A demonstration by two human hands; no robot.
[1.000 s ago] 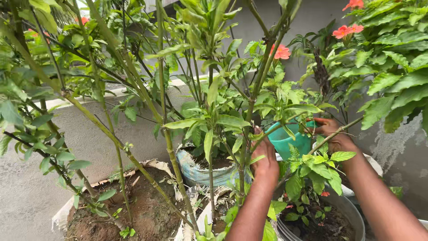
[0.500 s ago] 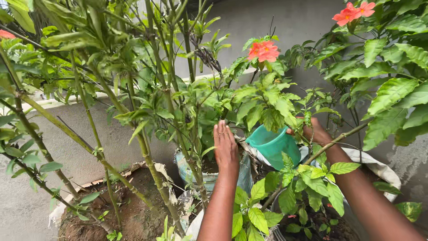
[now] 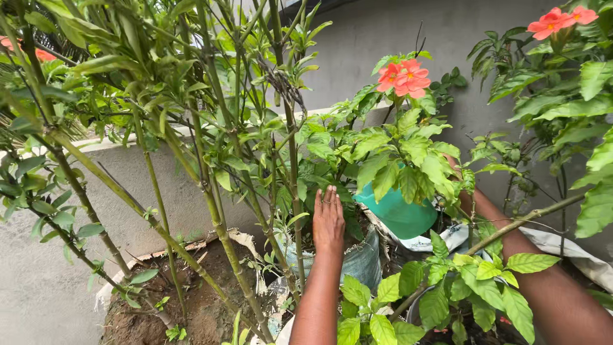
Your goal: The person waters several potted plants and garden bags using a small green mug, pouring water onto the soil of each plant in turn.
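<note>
At frame centre, the left hand (image 3: 328, 220) is reaching flat and open-fingered into the foliage (image 3: 377, 150), grasping nothing — apparently parting leaves. The right hand is hidden behind leaves, grip indeterminable; it is tilting the teal cup (image 3: 397, 214) toward the sack planter (image 3: 357, 262) — centre-right.

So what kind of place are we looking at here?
Most likely an outdoor garden corner beside a house wall. Leafy shrubs with orange flowers grow from woven sack planters filled with brown soil, against a grey rendered wall. The left hand reaches among the stems near a tilted green plastic cup.
</note>
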